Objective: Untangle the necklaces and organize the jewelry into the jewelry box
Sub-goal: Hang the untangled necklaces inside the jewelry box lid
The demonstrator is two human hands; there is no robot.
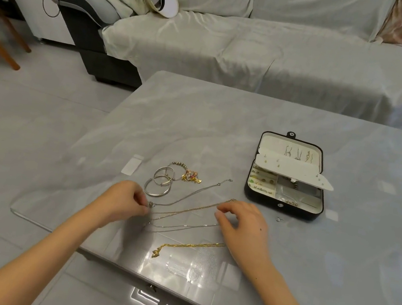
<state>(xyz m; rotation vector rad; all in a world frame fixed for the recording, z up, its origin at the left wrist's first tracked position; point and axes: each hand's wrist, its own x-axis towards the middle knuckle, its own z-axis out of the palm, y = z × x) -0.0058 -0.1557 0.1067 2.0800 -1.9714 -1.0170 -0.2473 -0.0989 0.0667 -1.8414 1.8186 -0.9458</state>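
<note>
Head view, starting closest to me: a gold chain (188, 245) lies loose on the table (224, 129) near its front edge, its little pendant at the left end, touching nothing else. It looks the heaviest of the chains and should lift easily by the middle.

Just beyond it both hands are at work. My left hand (122, 200) has its fingers curled in, pinching the bunched end of the thin chains (184, 225) where a small pendant sits. My right hand (241, 223) pinches the other ends with thumb and fingertips. Between my hands several fine strands fan out flat on the table, and one long strand (219, 184) runs off toward the box. I judge these to be featherlight, limp and slippery, easy to kink or snap if I tug. Better to hold at the clasps or the pendant and tease one strand sideways than to pull lengthwise. Whether a real knot sits under my left fingers I cannot tell.

Farther on lie silver bangles (156, 194), overlapping, stiff and simple to pick up by the rim, and beside them a bead bracelet (191, 177) with dangling charms.

Farther right the box (280, 205) stands open, with small pieces in its compartments and some hung in the lid.
</note>
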